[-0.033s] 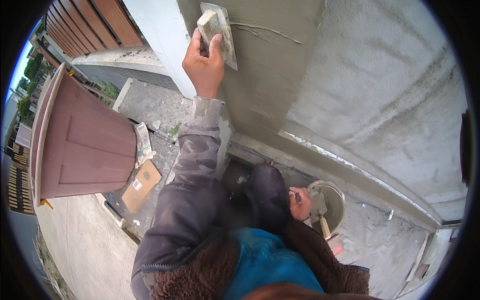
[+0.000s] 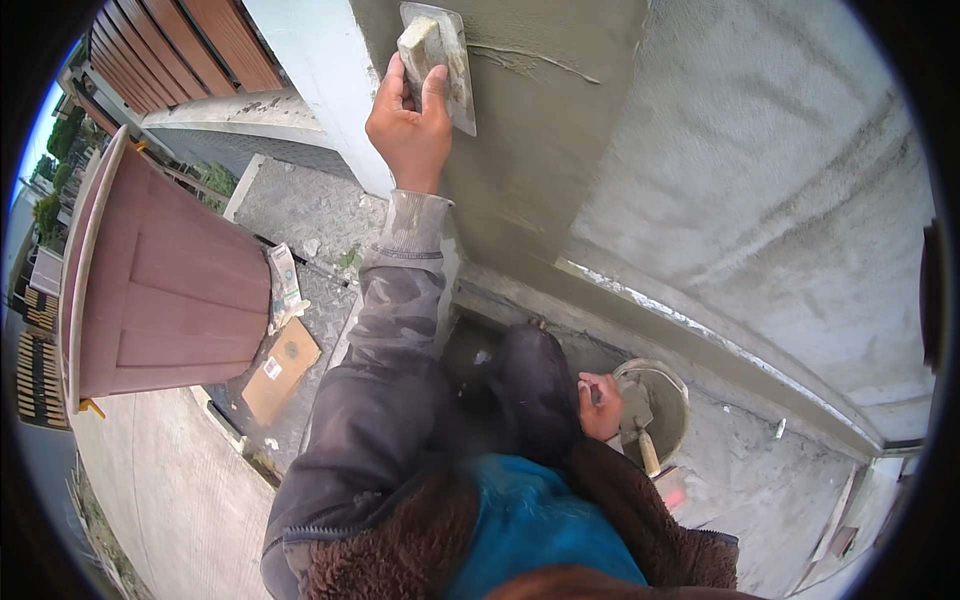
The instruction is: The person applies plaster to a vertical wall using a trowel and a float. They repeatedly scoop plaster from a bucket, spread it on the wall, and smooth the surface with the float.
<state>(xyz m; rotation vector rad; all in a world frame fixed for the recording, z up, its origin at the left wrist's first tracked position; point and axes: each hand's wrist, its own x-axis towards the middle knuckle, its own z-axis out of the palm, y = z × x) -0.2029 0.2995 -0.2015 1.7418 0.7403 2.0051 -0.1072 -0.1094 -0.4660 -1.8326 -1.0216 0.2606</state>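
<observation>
My left hand (image 2: 410,135) grips the handle of a flat plastering float (image 2: 450,80), whose blade lies against the wet grey plaster band (image 2: 540,140) beside a white corner (image 2: 325,70). A thin ridge of plaster runs rightward from the blade. My right hand (image 2: 600,410), down beside my dark knee (image 2: 530,390), has curled fingers; whether anything is in them I cannot make out. Just right of that hand is a round bucket (image 2: 665,395) with grey mortar and a trowel (image 2: 647,450) with a pale handle.
A large maroon tub (image 2: 180,280) stands at left, near cardboard (image 2: 280,375) and scraps on a concrete ledge (image 2: 300,200). A slatted wooden fence (image 2: 180,50) is upper left. Rough grey wall (image 2: 760,180) rises on the right, above a grey floor (image 2: 750,490).
My left hand and the float have shifted very slightly upward along the plaster. The rest looks the same.
</observation>
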